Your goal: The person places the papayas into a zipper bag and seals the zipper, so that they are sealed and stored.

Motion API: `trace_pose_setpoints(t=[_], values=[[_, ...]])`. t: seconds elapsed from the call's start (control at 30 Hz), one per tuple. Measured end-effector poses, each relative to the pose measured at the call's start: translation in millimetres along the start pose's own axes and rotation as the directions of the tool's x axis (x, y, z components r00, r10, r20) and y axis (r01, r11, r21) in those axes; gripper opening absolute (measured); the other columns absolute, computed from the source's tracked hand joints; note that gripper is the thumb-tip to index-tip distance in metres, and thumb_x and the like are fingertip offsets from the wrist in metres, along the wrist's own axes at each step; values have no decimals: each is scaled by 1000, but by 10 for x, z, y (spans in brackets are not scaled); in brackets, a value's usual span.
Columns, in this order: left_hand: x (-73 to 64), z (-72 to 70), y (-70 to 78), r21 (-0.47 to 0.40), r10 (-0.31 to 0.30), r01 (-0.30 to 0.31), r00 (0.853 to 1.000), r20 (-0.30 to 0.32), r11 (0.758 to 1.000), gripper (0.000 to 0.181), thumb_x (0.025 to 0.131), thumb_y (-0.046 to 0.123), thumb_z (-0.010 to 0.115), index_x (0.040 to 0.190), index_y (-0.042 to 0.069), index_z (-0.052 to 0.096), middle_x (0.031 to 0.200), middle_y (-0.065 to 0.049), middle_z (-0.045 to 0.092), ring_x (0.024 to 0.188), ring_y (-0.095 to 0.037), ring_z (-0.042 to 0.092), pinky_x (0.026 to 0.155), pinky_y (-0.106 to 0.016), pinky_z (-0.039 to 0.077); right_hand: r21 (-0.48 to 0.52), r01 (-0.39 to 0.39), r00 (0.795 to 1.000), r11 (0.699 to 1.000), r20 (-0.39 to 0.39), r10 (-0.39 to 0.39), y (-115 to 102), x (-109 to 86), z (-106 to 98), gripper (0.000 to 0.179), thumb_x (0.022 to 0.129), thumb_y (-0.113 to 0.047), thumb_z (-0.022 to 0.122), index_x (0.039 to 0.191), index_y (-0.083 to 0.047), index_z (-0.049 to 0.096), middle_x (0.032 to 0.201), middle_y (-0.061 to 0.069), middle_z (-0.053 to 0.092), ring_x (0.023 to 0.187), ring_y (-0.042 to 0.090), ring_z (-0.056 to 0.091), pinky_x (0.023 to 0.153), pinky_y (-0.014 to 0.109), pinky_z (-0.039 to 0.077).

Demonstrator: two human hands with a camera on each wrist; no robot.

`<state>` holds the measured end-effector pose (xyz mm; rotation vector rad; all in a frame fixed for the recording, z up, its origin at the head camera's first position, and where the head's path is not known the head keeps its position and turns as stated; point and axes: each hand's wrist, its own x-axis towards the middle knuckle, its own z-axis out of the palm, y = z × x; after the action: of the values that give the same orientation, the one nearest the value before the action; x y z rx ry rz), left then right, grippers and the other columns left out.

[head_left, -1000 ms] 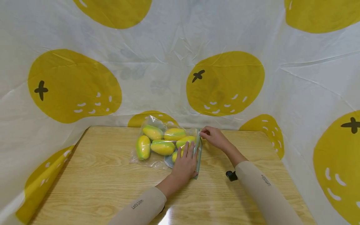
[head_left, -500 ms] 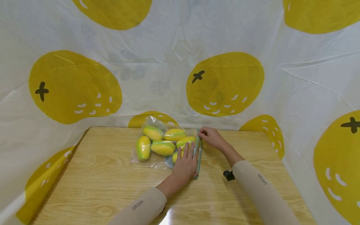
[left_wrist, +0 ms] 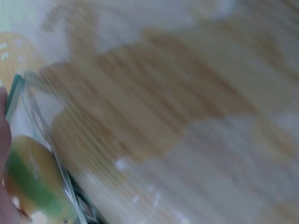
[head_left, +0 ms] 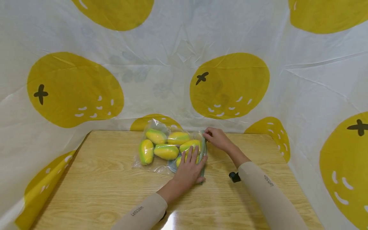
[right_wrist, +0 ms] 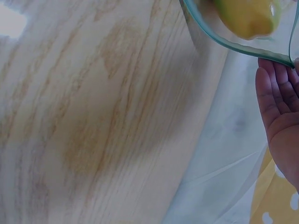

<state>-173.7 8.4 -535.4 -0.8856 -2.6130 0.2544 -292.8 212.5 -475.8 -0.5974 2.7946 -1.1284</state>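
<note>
A clear plastic zip bag (head_left: 161, 167) lies flat at the back of the table, with several yellow-green, mango-like fruits (head_left: 166, 151) inside. Its greenish mouth edge (head_left: 204, 148) faces right. My left hand (head_left: 187, 171) rests on the bag near that edge, fingers spread over a partly hidden fruit. At the far corner of the mouth, my right hand (head_left: 217, 138) pinches the edge between thumb and fingers. The right wrist view shows this hand (right_wrist: 282, 112) at the corner of the teal edge (right_wrist: 229, 45). Only a sliver of my left hand (left_wrist: 3, 140) appears in the left wrist view.
The wooden table (head_left: 109, 191) ends just behind the bag. A white cloth with yellow fruit prints (head_left: 161, 80) hangs close behind it and along both sides. A small black object (head_left: 234, 177) shows at the right sleeve (head_left: 258, 182).
My left hand's index finger and thumb have spread out to the bag's mouth edge. The right hand keeps to the far corner, shifting only slightly. The bag and fruits stay in place.
</note>
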Motion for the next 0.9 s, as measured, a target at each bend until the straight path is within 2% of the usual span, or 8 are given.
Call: trace_pose_setpoints(t=[0.17,0.3,0.37,0.5,0.53,0.6,0.7,0.9], values=[[-31,-31,-78,-86,56,-56,998,0,995,96,88,78,57,165,31,25,170,-24,20,155,-45,26,117,-58,38,-13,-3,1000,1000,1,3,18,17,-20,21,108,-25,56,108,-6,65,95,13,72,88,34,70,75,37,56],[-75,-27,-207,-195,111,-115,993,-30,974,98,91,73,58,167,24,20,170,-23,18,155,-46,24,118,-59,37,-3,-3,1000,1000,5,3,18,21,-26,21,108,-25,56,108,-6,65,96,14,72,90,36,70,75,37,55],[-76,-36,-308,-223,147,-163,985,-86,961,97,93,68,60,166,15,23,169,-22,25,154,-44,29,117,-57,39,1,-1,1000,1000,3,1,14,23,-30,20,108,-24,56,107,-6,65,95,14,72,91,38,70,75,37,55],[-13,-102,-551,-214,183,-240,950,-254,947,84,97,52,67,156,0,39,156,-21,49,143,-38,49,112,-51,47,4,5,1000,1000,-13,-5,5,27,-35,20,107,-24,57,105,-6,66,94,14,72,87,35,69,71,35,53],[13,-124,-608,-212,183,-248,941,-284,945,79,97,48,69,153,-2,43,152,-20,53,140,-37,53,111,-49,48,6,6,1000,1000,-17,-6,3,28,-36,20,107,-25,57,105,-7,66,93,14,72,86,33,69,71,34,52],[67,-159,-709,-210,167,-241,934,-315,948,70,98,42,69,148,-3,49,146,-19,59,135,-35,58,110,-47,49,10,9,1000,1000,-25,-9,-2,30,-39,20,107,-25,58,104,-7,66,91,13,72,83,31,68,69,33,51],[157,-204,-829,-245,128,-206,946,-299,948,62,100,35,68,147,-3,52,143,-18,61,133,-34,59,111,-45,48,10,17,999,1000,-34,-17,-15,36,-45,20,107,-25,59,101,-7,67,88,11,71,80,28,66,66,32,50],[390,-252,-995,-337,58,-121,980,-192,934,54,104,27,64,148,-2,51,142,-18,61,132,-34,59,112,-44,47,7,38,999,999,-38,-38,-50,53,-63,19,106,-23,60,99,-8,67,86,12,70,78,29,64,65,32,49]])
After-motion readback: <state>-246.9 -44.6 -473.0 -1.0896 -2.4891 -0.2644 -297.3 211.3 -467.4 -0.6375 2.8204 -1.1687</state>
